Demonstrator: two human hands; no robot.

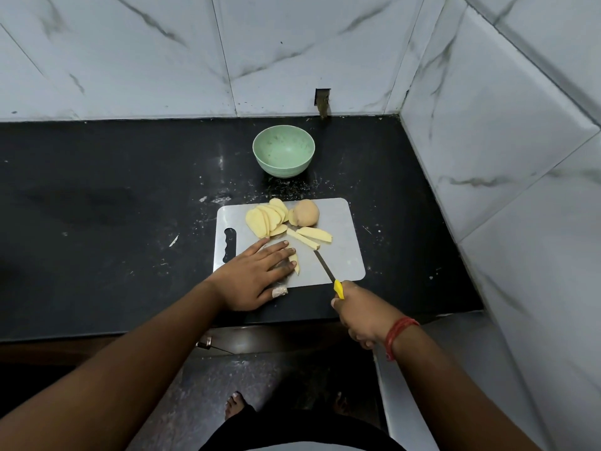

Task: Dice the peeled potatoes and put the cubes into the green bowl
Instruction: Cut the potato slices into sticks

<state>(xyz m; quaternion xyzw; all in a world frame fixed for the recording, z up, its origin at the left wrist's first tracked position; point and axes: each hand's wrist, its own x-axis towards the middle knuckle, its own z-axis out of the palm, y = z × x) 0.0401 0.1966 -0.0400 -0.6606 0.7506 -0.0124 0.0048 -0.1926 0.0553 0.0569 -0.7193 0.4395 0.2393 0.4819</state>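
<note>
Potato slices (265,219), fanned in an overlapping stack, lie at the far left of the cutting board (341,255), probably parked there to keep the near part of the board free for cutting. The exact count is hard to read because they overlap; about six show.

On the near left, the left hand (257,271) lies flat with fingers straight, pressing down on a few potato strips (295,263) whose pale ends stick out past the fingertips, seemingly to keep them bunched and steady for crosswise cuts (how many strips sit under the palm cannot be told). A wrapping covers the tip of the thumb.

Further along, one green bowl (284,151) stands on the black counter (97,206) beyond the board, well apart from the hands and holding no cubes, so the dicing proper looks barely begun.

Right of the slices sits one uncut piece of potato (307,212), touching the stack. Just in front of it lie about three more cut strips (313,236).

One knife (325,266) points up the board between the two lots of strips, blade low over the surface. The right hand (361,312) has its fingers wrapped round the yellow handle at the board's near edge, poised for the next cut.
</note>
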